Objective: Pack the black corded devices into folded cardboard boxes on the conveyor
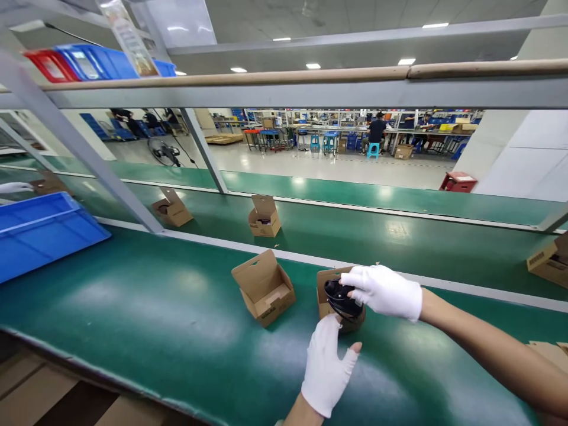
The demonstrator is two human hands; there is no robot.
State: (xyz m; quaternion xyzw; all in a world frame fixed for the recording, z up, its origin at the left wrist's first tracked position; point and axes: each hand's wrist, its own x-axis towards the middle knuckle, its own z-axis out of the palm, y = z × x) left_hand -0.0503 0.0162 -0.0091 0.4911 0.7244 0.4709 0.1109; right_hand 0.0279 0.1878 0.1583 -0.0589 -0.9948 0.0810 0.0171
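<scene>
The right hand (pixel 384 290) has its fingertips clamped on a black item (pixel 341 300) at the mouth of a carton (pixel 322 305), its depth inside hidden; the left hand (pixel 328 367) spreads thumb from fingers just below, contact unclear. Left of the fingers, an open carton (pixel 277 309) shows a bare bottom. Farther beyond them, a small box (pixel 265 229) holds something dark, indistinct; far left, a blue bin (pixel 48 236) is cut off, contents unseen.
</scene>
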